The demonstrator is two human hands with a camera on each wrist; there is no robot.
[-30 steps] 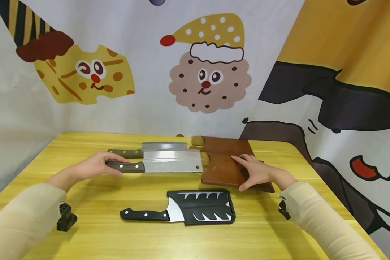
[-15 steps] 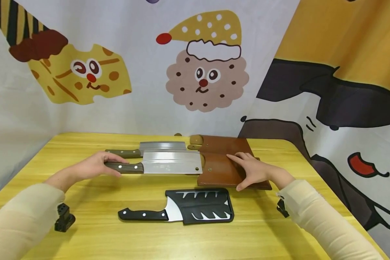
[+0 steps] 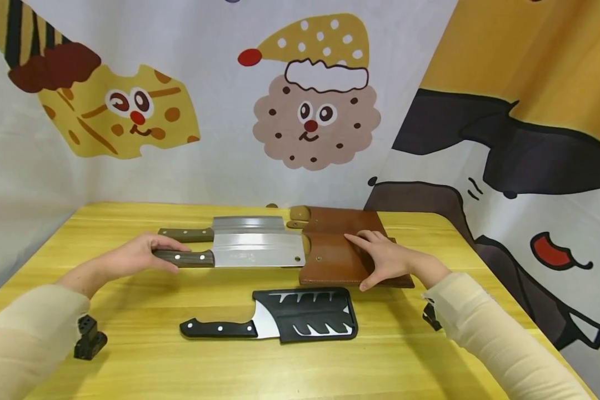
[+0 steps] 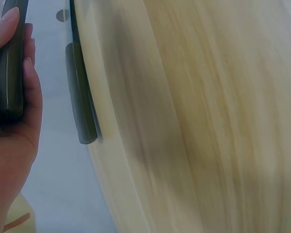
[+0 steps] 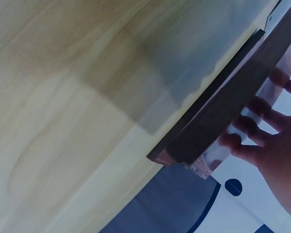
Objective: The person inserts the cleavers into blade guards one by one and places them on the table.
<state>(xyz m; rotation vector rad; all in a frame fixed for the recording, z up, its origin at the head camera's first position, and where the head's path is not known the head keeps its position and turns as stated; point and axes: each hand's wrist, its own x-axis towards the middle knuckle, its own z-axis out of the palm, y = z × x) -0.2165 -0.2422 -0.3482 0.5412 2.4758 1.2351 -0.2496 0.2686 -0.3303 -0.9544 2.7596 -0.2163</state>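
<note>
My left hand (image 3: 142,258) grips the dark wooden handle of a cleaver (image 3: 257,250), its broad steel blade pointing right. In the left wrist view, fingers and thumb wrap around that handle (image 4: 10,73). My right hand (image 3: 392,258) spans a brown leather knife sheath (image 3: 332,261), thumb at the near edge and fingers over its upper face. The right wrist view shows fingertips on the sheath (image 5: 223,104). The blade's far end overlaps the sheath's tan tab at the mouth. Behind lie a second wooden-handled cleaver (image 3: 186,235) and another brown sheath (image 3: 342,219).
A black-handled cleaver (image 3: 219,329) in a black slotted blade cover (image 3: 312,315) lies on the yellow wood-grain table (image 3: 205,372) in front. A cartoon-printed cloth (image 3: 220,172) hangs behind the table's back edge. Small black cameras (image 3: 90,338) sit at the wrists.
The right hand's sheath has shifted slightly left toward the cleaver, so the blade's end overlaps the tab more. The whole head view has drifted a little. Both hands keep their holds.
</note>
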